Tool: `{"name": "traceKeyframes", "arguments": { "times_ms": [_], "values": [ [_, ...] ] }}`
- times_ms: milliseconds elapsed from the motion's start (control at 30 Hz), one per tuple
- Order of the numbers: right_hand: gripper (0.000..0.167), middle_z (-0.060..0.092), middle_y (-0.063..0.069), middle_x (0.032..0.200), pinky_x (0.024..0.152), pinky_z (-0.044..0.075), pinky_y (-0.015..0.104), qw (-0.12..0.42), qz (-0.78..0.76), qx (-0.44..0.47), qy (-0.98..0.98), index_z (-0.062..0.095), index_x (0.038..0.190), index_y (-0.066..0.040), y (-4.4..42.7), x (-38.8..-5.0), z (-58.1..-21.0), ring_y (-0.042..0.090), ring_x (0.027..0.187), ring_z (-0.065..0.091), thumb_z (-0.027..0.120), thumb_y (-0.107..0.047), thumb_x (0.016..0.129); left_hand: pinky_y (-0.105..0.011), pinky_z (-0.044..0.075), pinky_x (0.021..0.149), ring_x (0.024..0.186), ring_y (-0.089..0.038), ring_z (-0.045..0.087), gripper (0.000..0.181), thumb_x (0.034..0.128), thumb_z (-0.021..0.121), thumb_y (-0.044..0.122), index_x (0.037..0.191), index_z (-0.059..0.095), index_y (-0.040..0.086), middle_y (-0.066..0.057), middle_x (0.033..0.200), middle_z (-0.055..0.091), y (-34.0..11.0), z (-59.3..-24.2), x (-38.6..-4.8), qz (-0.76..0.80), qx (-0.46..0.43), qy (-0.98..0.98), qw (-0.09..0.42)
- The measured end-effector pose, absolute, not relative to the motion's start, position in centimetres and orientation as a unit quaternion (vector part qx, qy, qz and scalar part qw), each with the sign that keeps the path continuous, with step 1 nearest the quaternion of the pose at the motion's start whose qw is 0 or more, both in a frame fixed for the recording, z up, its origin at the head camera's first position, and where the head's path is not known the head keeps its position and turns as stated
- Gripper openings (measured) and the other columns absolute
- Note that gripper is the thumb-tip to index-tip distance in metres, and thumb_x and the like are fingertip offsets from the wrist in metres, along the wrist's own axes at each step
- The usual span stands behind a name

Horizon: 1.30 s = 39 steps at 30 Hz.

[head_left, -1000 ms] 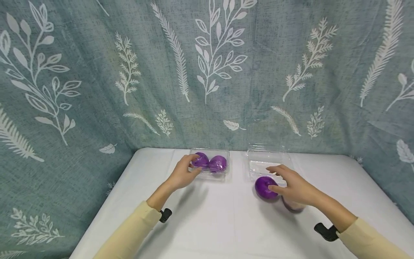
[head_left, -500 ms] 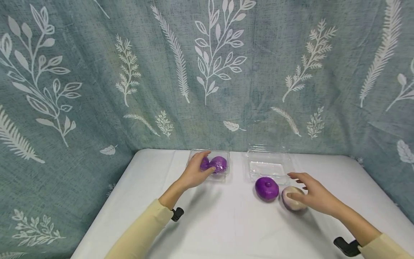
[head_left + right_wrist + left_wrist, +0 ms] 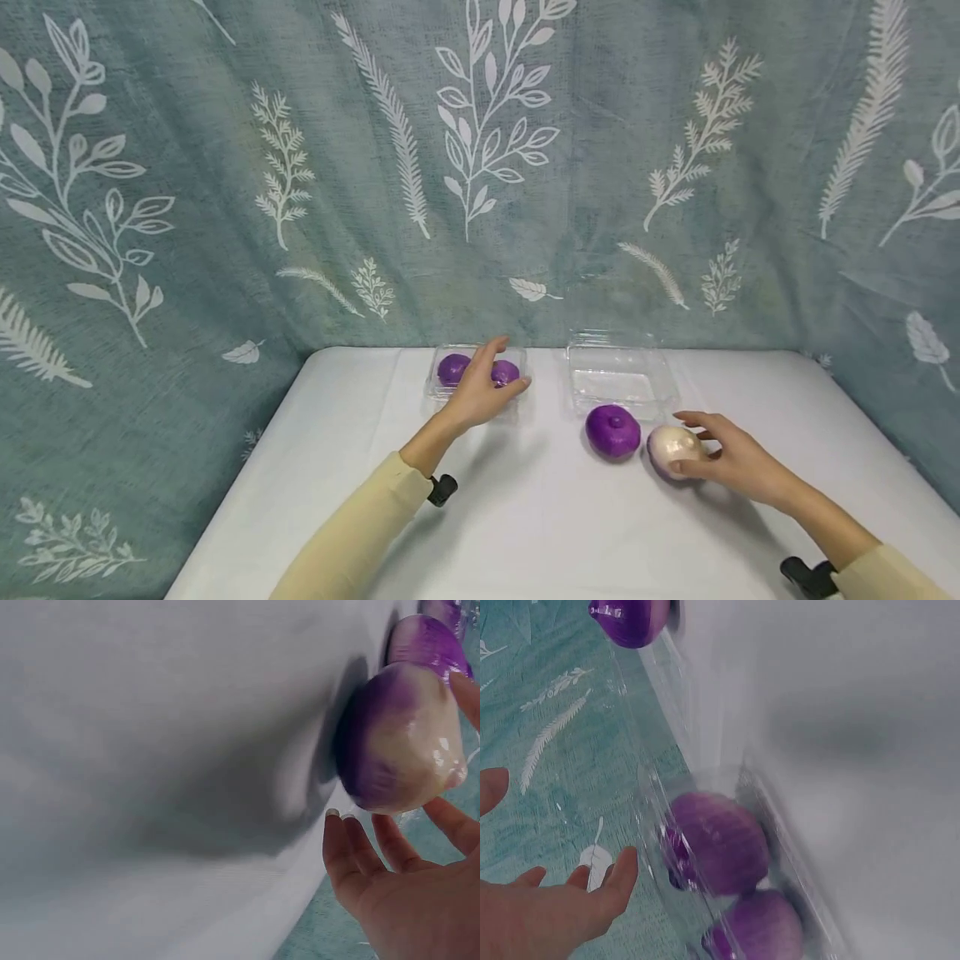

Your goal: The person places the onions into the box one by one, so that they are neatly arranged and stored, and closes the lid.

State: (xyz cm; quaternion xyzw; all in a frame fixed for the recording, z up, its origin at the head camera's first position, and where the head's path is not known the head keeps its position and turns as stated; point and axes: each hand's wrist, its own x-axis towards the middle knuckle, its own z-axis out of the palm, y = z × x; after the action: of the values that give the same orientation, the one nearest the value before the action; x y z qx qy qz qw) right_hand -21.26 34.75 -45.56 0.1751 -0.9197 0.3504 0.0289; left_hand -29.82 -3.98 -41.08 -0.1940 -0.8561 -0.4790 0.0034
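My left hand is held over a clear container with two purple round vegetables inside; its fingers are spread with nothing between them. In the left wrist view that hand is beside the same two vegetables. At the right, my right hand is spread around a white-and-purple vegetable, thumb at its near side. In the right wrist view the fingers lie at the edge of this vegetable; whether they touch it is unclear. A purple vegetable sits left of it.
An uncovered clear container stands at the back right, just behind the purple vegetable. A white cloth covers the table, and a patterned green curtain hangs along its back and sides.
My left hand has moved right across the filled container. The right hand has moved from above the purple vegetable rightward to the white-and-purple one. The view has shifted slightly.
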Motion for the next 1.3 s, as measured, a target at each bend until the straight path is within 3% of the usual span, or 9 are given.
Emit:
{"name": "traceKeyframes", "arguments": {
  "times_ms": [200, 333, 533, 700, 900, 1300],
  "values": [
    [0.071, 0.058, 0.027, 0.131, 0.079, 0.06, 0.031, -0.007, 0.368, 0.154, -0.917, 0.05, 0.143, 0.006, 34.9, -21.5, -45.9, 0.037, 0.108, 0.062, 0.083, -0.024, 0.087, -0.053, 0.046, 0.111, 0.136, -0.036, 0.047, 0.074, 0.0985, 0.069, 0.03, 0.16, 0.031, 0.014, -0.014, 0.156, 0.042, -2.1, -41.2, -30.0, -0.528, -0.166, -0.832, -0.045],
    [0.071, 0.057, 0.028, 0.135, 0.08, 0.058, 0.032, -0.04, 0.381, 0.135, -0.914, 0.048, 0.146, 0.003, 35.2, -21.6, -46.1, 0.037, 0.111, 0.063, 0.08, -0.028, 0.091, -0.052, 0.049, 0.11, 0.14, -0.036, 0.045, 0.073, 0.1013, 0.065, 0.032, 0.161, 0.028, 0.014, -0.013, 0.158, 0.039, -0.6, -41.6, -30.0, -0.544, -0.149, -0.821, -0.087],
    [0.069, 0.059, 0.027, 0.134, 0.077, 0.059, 0.027, -0.041, 0.397, 0.14, -0.906, 0.049, 0.146, 0.003, 35.9, -21.8, -46.3, 0.036, 0.11, 0.064, 0.079, -0.026, 0.091, -0.051, 0.05, 0.11, 0.139, -0.035, 0.048, 0.075, 0.102, 0.064, 0.034, 0.162, 0.026, 0.012, -0.014, 0.16, 0.037, 1.6, -42.1, -30.5, -0.579, -0.125, -0.793, -0.14],
    [0.068, 0.059, 0.027, 0.134, 0.077, 0.059, 0.024, -0.04, 0.408, 0.145, -0.9, 0.05, 0.145, 0.004, 36.1, -22.0, -46.5, 0.033, 0.109, 0.064, 0.079, -0.024, 0.091, -0.051, 0.047, 0.113, 0.13, -0.043, 0.055, 0.073, 0.1034, 0.062, 0.028, 0.161, 0.023, 0.004, -0.022, 0.158, 0.037, 2.9, -42.8, -31.1, -0.612, -0.108, -0.765, -0.168],
    [0.067, 0.062, 0.024, 0.13, 0.077, 0.058, 0.024, -0.043, 0.425, 0.142, -0.893, 0.051, 0.145, 0.005, 36.1, -22.3, -46.8, 0.028, 0.106, 0.063, 0.079, -0.022, 0.091, -0.046, 0.052, 0.11, 0.134, -0.042, 0.05, 0.07, 0.105, 0.058, 0.023, 0.158, 0.022, -0.004, -0.03, 0.15, 0.04, 4.6, -43.9, -32.0, -0.633, -0.079, -0.749, -0.177],
    [0.067, 0.061, 0.024, 0.13, 0.079, 0.058, 0.026, -0.048, 0.42, 0.126, -0.898, 0.051, 0.145, 0.004, 36.1, -22.4, -46.8, 0.029, 0.108, 0.063, 0.079, -0.026, 0.091, -0.042, 0.056, 0.103, 0.134, -0.036, 0.049, 0.062, 0.1073, 0.05, 0.024, 0.157, 0.024, -0.004, -0.027, 0.152, 0.039, 7.5, -45.3, -34.2, -0.657, -0.016, -0.74, -0.141]
  ]
}}
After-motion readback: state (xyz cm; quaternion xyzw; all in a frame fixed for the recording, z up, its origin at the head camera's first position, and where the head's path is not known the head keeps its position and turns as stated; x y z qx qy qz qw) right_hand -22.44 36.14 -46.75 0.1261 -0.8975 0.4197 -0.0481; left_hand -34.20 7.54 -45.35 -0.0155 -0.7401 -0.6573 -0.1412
